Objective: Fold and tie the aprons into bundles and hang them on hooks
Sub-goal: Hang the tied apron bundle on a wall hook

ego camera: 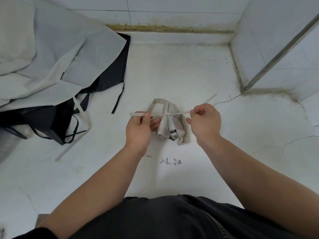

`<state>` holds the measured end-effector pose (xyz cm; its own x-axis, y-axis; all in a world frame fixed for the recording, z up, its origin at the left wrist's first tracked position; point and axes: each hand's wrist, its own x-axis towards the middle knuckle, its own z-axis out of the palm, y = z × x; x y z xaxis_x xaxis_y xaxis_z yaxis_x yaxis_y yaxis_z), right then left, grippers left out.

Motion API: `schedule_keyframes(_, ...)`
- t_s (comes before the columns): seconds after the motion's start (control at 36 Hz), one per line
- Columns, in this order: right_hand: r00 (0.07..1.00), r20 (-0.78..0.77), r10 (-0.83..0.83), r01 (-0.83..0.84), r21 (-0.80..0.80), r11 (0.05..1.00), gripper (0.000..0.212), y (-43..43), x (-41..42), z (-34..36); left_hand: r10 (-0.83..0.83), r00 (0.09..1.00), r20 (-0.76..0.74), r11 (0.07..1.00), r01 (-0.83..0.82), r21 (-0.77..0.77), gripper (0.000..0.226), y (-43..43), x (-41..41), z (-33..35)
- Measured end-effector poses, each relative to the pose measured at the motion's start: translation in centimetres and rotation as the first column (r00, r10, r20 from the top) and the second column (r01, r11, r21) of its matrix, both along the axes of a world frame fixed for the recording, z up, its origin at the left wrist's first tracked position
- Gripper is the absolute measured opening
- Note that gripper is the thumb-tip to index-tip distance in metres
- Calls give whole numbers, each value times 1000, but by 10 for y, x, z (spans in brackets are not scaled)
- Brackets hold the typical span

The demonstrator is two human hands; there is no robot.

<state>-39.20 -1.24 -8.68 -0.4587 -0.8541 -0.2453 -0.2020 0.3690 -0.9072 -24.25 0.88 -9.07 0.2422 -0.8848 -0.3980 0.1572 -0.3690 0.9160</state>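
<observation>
I find the bundle [170, 125] lying on the counter [172, 75], between the hands. Left hand [139, 130] and right hand [205, 121] each pinch a tie [160, 114] end, drawn taut. Step: tying. Next, in my judgement: cinch the knot firmly.

Beige apron bundle [170, 125]: matt woven cloth, creased. Its tie strap [165, 114]: flat cloth tape. Worktop [198, 69]: white, smooth, cracked, stained. Black apron [110, 75]: matt cloth.

- Rolled cloth apron bundle [168, 125]: beige, one dark mark.
- Flat tie strap [162, 114]: beige.
- Loose cloth aprons [57, 66]: pale grey over black [110, 75].
- Stone counter [189, 75]: white, dark cracks.
</observation>
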Motion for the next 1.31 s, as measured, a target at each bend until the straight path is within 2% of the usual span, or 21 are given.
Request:
schedule_keyframes(0.11, 996, 68, -56, 51, 74, 996, 28, 0, 2, -4, 51, 996, -69, 999, -51, 8, 28, -3, 2, 1)
schedule_keyframes(0.19, 987, 154, -37, 19, 112, 994, 21, -1, -1, -4, -8, 991, -134, 1000, 8, -1, 28, -6, 4, 7)
schedule_keyframes(0.28, 967, 254, -5, -29, 128, 991, 20, -1, 1, -3, -105, 985, -135, 994, 104, -15, 34, -8, 1, 14)
schedule_keyframes(0.39, 975, 201, 98, -148, 253, 956, 37, -4, 5, 4, -138, 989, -61, 990, 137, -20, 27, -7, -5, 16)
schedule_keyframes(0.47, 957, 229, 180, -249, 324, 913, 43, -5, 6, 11, -166, 986, 11, 985, 166, -43, 18, -5, -7, 14)
schedule_keyframes(0.56, 952, 213, 222, -280, 302, 911, 32, -8, 5, 13, -270, 957, 106, 955, 280, -99, 17, 0, -8, 11)
schedule_keyframes(0.61, 951, 202, 235, -288, 290, 913, 24, -10, 3, 16, -351, 914, 203, 920, 377, -109, 26, 2, -6, 9)
schedule_keyframes(0.67, 947, 211, 242, -297, 287, 911, 24, -10, 3, 17, -359, 891, 279, 909, 402, -114, 31, 3, -4, 7)
schedule_keyframes(0.78, 951, 160, 266, -300, 264, 917, 29, -9, 7, 17, -233, 951, 203, 949, 268, -166, 33, 3, -2, 7)
schedule_keyframes(0.89, 957, 142, 254, -282, 238, 929, 30, -9, 8, 17, -248, 942, 227, 946, 285, -152, 34, -4, 1, 10)
schedule_keyframes(0.97, 952, 158, 262, -294, 239, 925, 32, -10, 5, 19, -283, 940, 190, 948, 304, -90, 36, -5, 3, 13)
schedule_keyframes(1.08, 947, 174, 268, -305, 241, 921, 33, -10, 4, 20, -304, 945, 123, 943, 317, -101, 27, -4, 4, 16)
schedule_keyframes(1.17, 941, 149, 305, -332, 212, 919, 35, -8, 6, 20, -252, 963, 99, 956, 263, -127, 19, -4, 0, 15)
schedule_keyframes(1.31, 920, 66, 386, -392, 179, 903, 29, -5, 9, 21, -175, 983, -48, 980, 170, -101, 13, -4, -10, 14)
